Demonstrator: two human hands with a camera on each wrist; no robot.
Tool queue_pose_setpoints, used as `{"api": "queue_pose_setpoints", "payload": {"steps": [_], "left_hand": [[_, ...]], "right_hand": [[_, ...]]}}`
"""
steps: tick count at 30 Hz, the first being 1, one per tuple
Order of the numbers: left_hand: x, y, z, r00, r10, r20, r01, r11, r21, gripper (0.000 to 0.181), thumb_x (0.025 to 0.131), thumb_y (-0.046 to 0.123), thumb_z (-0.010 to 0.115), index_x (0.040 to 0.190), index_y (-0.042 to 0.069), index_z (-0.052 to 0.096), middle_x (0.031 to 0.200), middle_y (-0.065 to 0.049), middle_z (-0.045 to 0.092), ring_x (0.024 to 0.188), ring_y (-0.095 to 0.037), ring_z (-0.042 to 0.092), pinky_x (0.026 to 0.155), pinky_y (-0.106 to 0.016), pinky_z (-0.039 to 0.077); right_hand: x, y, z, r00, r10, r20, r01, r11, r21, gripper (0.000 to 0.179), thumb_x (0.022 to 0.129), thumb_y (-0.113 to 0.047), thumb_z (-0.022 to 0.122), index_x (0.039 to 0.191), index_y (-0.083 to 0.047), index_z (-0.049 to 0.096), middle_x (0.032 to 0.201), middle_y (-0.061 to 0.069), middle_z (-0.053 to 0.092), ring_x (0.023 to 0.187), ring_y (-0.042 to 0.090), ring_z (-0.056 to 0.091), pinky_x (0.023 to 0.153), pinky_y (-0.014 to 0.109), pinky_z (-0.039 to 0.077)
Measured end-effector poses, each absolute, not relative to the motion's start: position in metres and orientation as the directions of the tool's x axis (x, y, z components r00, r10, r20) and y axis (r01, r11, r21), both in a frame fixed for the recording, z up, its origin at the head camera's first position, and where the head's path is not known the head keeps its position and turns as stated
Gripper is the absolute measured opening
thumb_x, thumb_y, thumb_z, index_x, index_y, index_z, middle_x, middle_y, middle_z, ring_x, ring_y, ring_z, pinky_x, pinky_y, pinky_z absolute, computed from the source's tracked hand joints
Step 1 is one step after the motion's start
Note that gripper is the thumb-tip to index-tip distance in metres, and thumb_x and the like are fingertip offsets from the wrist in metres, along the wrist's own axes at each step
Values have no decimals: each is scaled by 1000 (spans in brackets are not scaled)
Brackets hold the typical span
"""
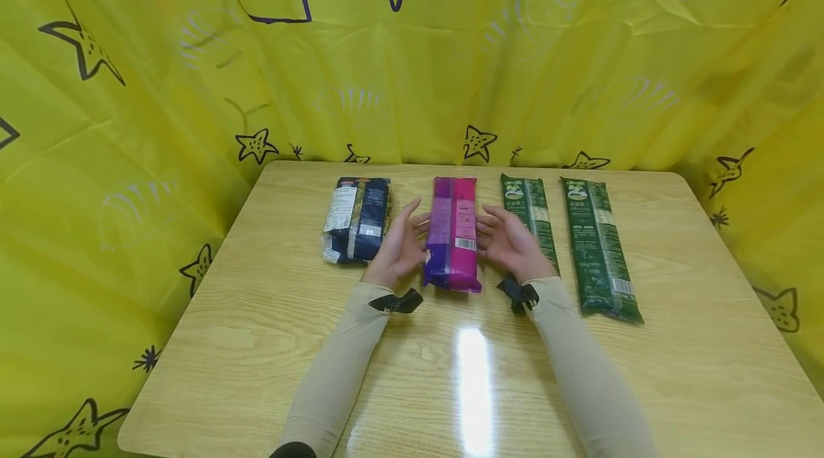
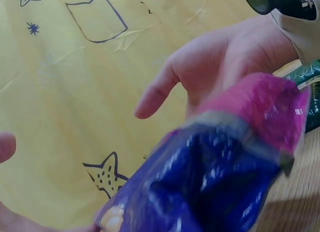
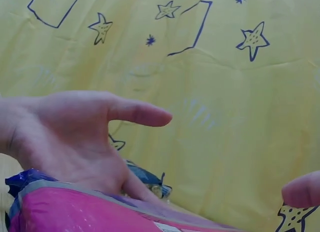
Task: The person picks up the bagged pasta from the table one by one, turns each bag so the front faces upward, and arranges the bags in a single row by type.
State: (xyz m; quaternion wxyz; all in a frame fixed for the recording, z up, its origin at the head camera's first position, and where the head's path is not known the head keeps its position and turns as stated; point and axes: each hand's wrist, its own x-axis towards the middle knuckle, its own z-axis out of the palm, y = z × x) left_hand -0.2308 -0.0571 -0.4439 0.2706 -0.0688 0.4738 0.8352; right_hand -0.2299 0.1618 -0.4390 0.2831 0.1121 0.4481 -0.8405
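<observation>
A pink and purple plastic packet [image 1: 452,229], with a pale seam and a barcode, lies lengthwise between the two hands in the head view. My left hand [image 1: 398,252] is at its left side and my right hand [image 1: 513,247] at its right. The fingers of both are extended towards the packet's long edges, partly hidden behind it, with thumbs raised. Close up in the left wrist view, the packet's crinkled blue and pink end [image 2: 215,162] appears tilted above the tabletop. How firmly the fingertips bear on it is hidden.
Left of the hands lies a dark blue packet [image 1: 370,218] with a white label. Two long green spaghetti packets, a nearer one [image 1: 533,197] partly behind the right hand and another [image 1: 599,250] farther right, lie on the wooden table [image 1: 257,343]. A yellow patterned curtain [image 1: 425,86] surrounds it.
</observation>
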Motion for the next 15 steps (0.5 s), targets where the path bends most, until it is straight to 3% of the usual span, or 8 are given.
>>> {"api": "queue_pose_setpoints", "payload": {"steps": [5,10,15], "left_hand": [[-230,-56,-443,-847,381,-371,-517,-425,743,83,103,52,45,163,2,18,168,-19,20,152,-41,26,121,-50,30],[-230,-57,-442,-844,378,-379,-520,-408,750,79,104,49,45,163,3,19,168,-17,23,139,-33,38,93,-32,43],[-232,-59,-442,-827,396,-399,-543,-378,750,72,105,44,44,162,5,23,166,-14,28,110,-22,46,66,-23,40]], "right_hand": [[-228,161,-442,-806,-386,-449,592,-523,-613,76,110,-43,41,166,-8,3,171,11,12,146,28,33,130,45,24],[-227,160,-442,-800,-400,-448,600,-556,-575,76,109,-43,43,166,-13,2,166,9,22,147,25,34,126,42,32],[-228,158,-441,-797,-403,-450,604,-536,-590,72,110,-40,42,166,-14,5,152,7,37,136,22,43,117,38,41]]}}
